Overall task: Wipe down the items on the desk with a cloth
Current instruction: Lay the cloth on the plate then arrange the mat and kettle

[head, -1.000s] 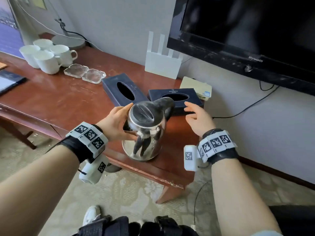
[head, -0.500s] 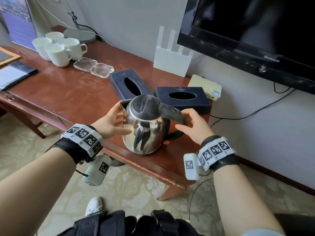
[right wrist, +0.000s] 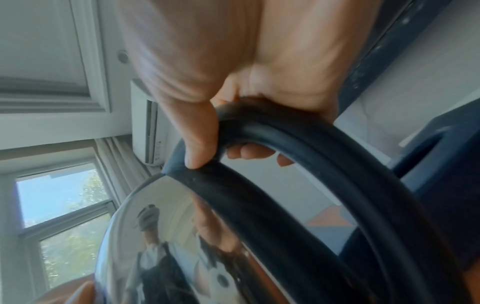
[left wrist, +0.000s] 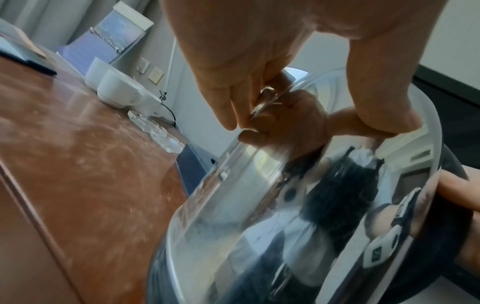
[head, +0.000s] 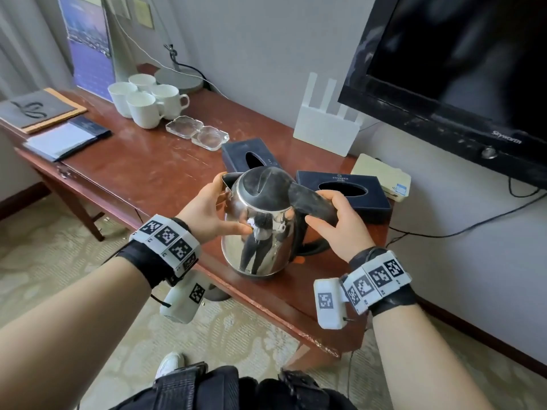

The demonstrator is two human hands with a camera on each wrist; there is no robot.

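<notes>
A shiny steel kettle (head: 260,241) with a black lid and black handle (head: 313,202) stands on the red-brown desk (head: 142,173) near its front edge. My left hand (head: 211,210) holds its left side, with the thumb on the steel body and the fingers up at the spout. In the left wrist view the kettle (left wrist: 285,226) fills the lower right under my left hand (left wrist: 246,61). My right hand (head: 340,229) grips the handle. The right wrist view shows my right hand (right wrist: 233,61) with thumb and fingers wrapped round the handle (right wrist: 298,164). No cloth is in view.
Two dark blue tissue boxes (head: 254,156) (head: 346,190) lie just behind the kettle. Further back are a white router (head: 325,128), a beige box (head: 381,176), glass dishes (head: 196,133), several white cups (head: 145,99) and folders (head: 62,137). A television (head: 458,69) hangs at the right.
The kettle has turned, so its handle swung from the back round to the right. My right hand, open beside it before, now grips the handle. My left hand stayed on the kettle's left side.
</notes>
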